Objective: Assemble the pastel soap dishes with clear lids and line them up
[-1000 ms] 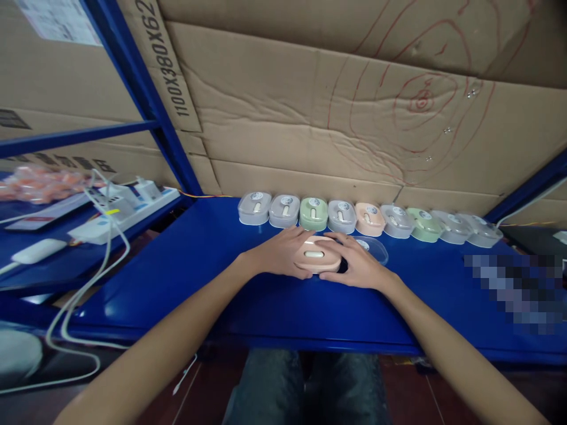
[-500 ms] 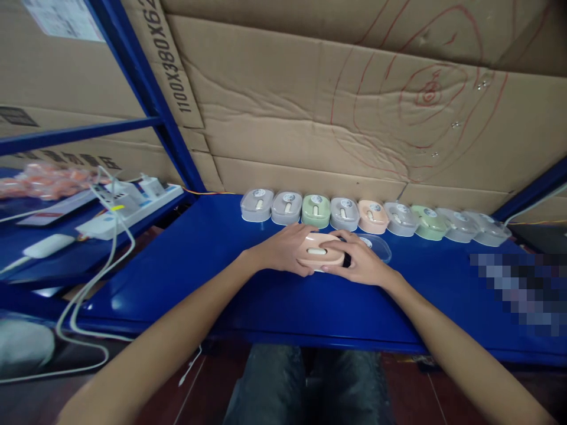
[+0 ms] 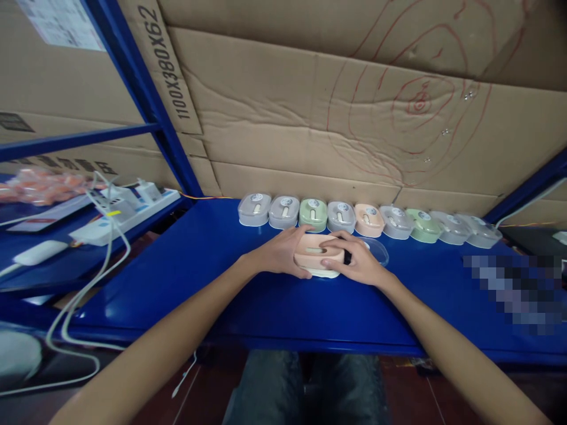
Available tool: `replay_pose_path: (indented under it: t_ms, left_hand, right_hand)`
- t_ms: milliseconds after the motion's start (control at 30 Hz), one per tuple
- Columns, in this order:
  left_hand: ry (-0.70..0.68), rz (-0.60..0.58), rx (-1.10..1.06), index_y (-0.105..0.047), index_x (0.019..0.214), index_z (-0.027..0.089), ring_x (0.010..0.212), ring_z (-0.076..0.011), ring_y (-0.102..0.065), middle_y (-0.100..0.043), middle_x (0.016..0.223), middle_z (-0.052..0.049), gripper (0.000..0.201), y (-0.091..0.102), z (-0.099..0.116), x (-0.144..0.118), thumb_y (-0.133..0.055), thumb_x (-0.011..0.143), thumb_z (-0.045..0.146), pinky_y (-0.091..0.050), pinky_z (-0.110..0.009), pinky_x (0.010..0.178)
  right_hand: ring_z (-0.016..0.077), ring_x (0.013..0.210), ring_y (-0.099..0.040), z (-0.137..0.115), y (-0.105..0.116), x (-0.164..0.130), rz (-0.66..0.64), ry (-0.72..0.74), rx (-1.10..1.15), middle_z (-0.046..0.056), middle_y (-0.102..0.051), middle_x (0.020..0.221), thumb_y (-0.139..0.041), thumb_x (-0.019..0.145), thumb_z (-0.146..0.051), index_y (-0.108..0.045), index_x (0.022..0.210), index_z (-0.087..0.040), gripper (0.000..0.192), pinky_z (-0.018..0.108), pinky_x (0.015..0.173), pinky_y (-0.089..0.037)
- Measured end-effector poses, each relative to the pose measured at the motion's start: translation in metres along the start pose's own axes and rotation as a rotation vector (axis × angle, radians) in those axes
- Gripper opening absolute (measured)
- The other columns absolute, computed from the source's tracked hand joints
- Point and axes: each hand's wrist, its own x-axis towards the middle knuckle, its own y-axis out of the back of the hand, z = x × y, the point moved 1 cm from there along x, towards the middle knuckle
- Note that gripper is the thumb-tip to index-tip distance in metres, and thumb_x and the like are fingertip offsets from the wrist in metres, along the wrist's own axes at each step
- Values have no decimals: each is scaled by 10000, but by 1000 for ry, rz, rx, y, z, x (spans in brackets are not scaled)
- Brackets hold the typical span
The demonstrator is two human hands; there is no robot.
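Note:
A small peach-coloured plastic box (image 3: 312, 260) with rounded corners, an oblong slot in its top and a white base is between my hands, near the middle of the blue shelf. My left hand (image 3: 283, 252) wraps round its left end, thumb low at the front. My right hand (image 3: 358, 260) grips the right end, with the thumb on the front wall and fingers over the top. Partly behind my right hand lies a clear plastic cover (image 3: 378, 251) with a round sticker. Whether the box's base touches the shelf I cannot tell.
Behind my hands, several similar boxes in grey, green (image 3: 313, 215) and peach (image 3: 369, 220) stand in a row under clear covers, along a cardboard wall (image 3: 266, 118). Left are a power strip (image 3: 128, 218), white cables (image 3: 66, 319) and orange wrapped items (image 3: 44, 186). The shelf's front edge (image 3: 287, 347) is near my knees.
The peach box now shows more of its front wall and its white base below. Both hands keep their hold. The whole view has shifted slightly.

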Motion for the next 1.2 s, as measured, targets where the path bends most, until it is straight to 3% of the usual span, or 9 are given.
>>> replay_pose_path:
  t_ms: [133,433,600,800,867,1100,1200]
  left_hand:
    - [-15,2,-50,-371,1651,260,1513,-530,-496,-491,1659,-229,1269,1,-5,2,-980,623,689,-452,-734,1179]
    - [-26,38,-213,-466,1594,222,1433,-456,-578,-585,1576,-188,1218,6,-3,4,-1035,586,600,-486,-643,1168]
    - [-107,84,-152,-616,1480,250,1387,-448,-601,-687,1436,-140,985,6,-8,8,-1019,636,559,-464,-610,1172]
    - [-136,80,137,-701,1227,213,1196,-356,-637,-719,1225,-122,403,8,-23,9,-828,872,357,-511,-521,1077]
    - [-138,58,159,-680,1287,207,1202,-351,-626,-701,1268,-132,454,11,-26,8,-810,871,332,-520,-508,1064]
    - [-51,-35,74,-577,1532,233,1321,-408,-616,-670,1387,-152,932,28,-35,2,-956,715,474,-494,-555,1143]
    - [-31,-78,4,-538,1579,247,1346,-384,-618,-640,1496,-150,949,35,-41,-1,-931,759,518,-523,-509,1110]
  right_hand:
    - [310,1195,-736,3,2,1,84,-1,30,104,-740,1245,-757,1014,-534,-791,1206,-284,317,541,1079,-591]
    - [316,1213,-722,7,5,2,251,-16,67,99,-771,1214,-702,1037,-587,-783,1176,-282,344,547,1095,-574]
    - [333,1267,-695,2,21,-2,382,51,-6,106,-756,1216,-666,1056,-559,-774,1167,-268,330,531,1099,-543]
    - [330,1137,-691,-21,14,-7,160,266,-53,123,-668,1249,-796,923,-545,-670,1185,-258,409,500,971,-577]
    - [321,1091,-668,-26,11,-7,67,277,-66,116,-648,1194,-813,896,-568,-625,1148,-255,443,494,949,-572]
    - [300,1035,-591,-34,9,-6,-117,275,-132,101,-611,1124,-826,842,-673,-555,1073,-241,560,487,945,-540]
    - [309,1060,-591,-36,2,-7,-165,281,-151,105,-607,1134,-832,828,-710,-554,1085,-233,610,503,968,-539]
